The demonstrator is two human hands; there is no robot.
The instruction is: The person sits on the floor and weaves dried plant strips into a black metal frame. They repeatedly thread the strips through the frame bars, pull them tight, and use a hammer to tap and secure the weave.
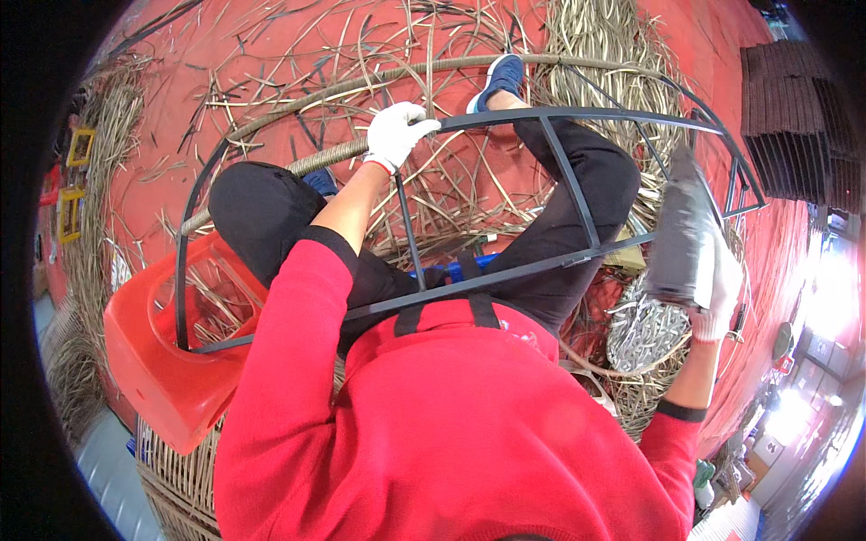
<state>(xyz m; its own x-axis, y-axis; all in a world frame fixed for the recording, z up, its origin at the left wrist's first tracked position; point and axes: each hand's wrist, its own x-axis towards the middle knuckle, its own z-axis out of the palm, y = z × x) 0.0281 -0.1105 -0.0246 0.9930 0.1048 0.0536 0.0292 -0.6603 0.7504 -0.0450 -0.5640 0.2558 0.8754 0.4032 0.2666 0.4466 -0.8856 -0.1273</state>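
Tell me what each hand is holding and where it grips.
The left hand grips the dark metal frame on its curved top bar. The right hand holds a dark grey flat tool by its lower end.

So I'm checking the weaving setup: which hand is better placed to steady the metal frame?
The left hand: its gloved fingers already grip the dark metal frame on the top bar. The right hand is off to the side, holding a grey bundle of strips.

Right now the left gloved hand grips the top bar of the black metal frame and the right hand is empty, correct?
Not quite. In the head view the right hand is not empty: it holds a dark grey bundle. The left hand does grip the top bar of the black metal frame.
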